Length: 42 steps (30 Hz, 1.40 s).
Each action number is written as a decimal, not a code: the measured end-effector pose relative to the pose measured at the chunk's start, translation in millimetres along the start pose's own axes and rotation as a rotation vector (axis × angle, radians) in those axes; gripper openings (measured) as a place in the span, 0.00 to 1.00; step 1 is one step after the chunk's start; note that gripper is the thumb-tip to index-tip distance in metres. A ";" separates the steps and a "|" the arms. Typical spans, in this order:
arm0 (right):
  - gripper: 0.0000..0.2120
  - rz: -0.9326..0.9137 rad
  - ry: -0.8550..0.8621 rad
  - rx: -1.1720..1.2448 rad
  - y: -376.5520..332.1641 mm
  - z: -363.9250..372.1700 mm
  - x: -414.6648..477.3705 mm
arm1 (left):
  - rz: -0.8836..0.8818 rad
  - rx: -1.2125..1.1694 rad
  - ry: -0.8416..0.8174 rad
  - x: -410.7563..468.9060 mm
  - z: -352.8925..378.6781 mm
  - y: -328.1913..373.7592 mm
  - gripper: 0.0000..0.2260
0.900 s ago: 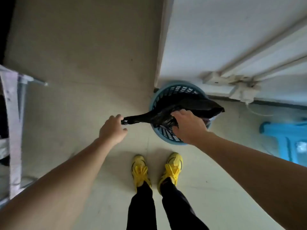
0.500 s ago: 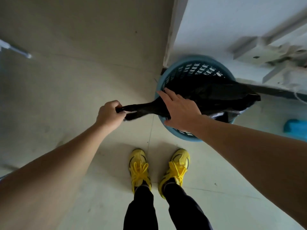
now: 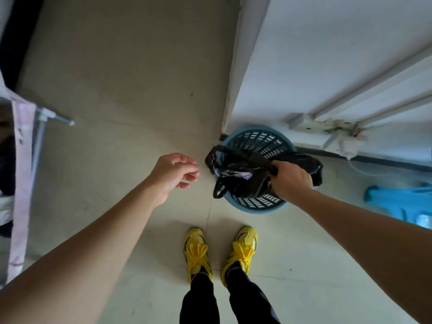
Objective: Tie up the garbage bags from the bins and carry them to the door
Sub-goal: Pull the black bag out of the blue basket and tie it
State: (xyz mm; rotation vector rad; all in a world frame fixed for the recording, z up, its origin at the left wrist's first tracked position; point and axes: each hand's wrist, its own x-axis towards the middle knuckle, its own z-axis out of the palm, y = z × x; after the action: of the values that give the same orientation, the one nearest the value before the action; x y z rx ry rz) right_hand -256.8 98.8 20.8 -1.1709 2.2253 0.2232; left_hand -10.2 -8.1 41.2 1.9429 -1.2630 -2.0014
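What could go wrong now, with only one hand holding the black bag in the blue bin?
The left hand is open and off the black garbage bag, so its loose handle loops may slip back into the blue basket bin. Lifting with only the right hand could spill the contents or drag the light bin along.

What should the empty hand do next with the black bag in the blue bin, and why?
Probably the left hand should reach over and grab the loose bag handle drooping over the blue bin. That hand is open and empty, while the right hand grips the black garbage bag, which isn't knotted yet.
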 end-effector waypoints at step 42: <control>0.09 0.611 0.309 1.160 211.4 144.2 -268.2 | 0.045 -0.526 -0.022 -168.0 198.6 -83.9 0.06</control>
State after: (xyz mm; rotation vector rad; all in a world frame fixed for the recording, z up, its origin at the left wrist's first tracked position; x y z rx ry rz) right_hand -247.7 469.2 35.2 0.1132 2.2750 -0.9483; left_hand -109.3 240.5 96.9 1.6249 -0.6729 -2.0637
